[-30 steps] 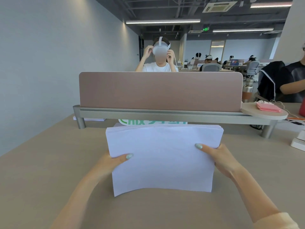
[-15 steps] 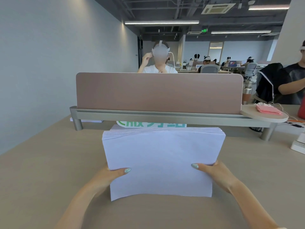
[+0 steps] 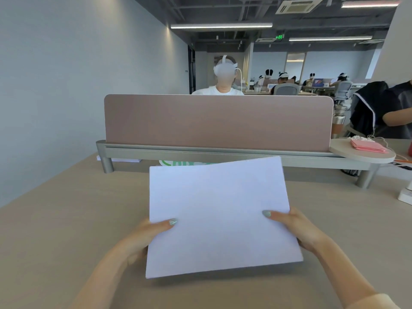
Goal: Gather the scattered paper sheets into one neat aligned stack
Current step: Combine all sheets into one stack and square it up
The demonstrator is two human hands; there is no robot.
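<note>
Both forearms reach forward from the bottom of the view and meet the paper stack (image 3: 220,215) at its two side edges. The left hand (image 3: 146,236) grips the left edge low down, its thumb laid across the top sheet and pointing inward, the rest of the fingers hidden beneath the paper. The right hand (image 3: 296,228) mirrors it on the right edge, thumb on top and the other fingers tucked underneath, so each hand pinches the stack between thumb and fingers. The right wrist sits a little higher than the left, and the stack is turned slightly, its far right corner raised toward the desk divider (image 3: 218,122). The sheets look squared into one block held over the wooden desk (image 3: 55,219); whether the near edge touches the desktop or floats just above it is hard to judge. A green-printed sheet (image 3: 171,163) peeks out behind the stack's far edge, under the divider's metal rail (image 3: 223,152)
</note>
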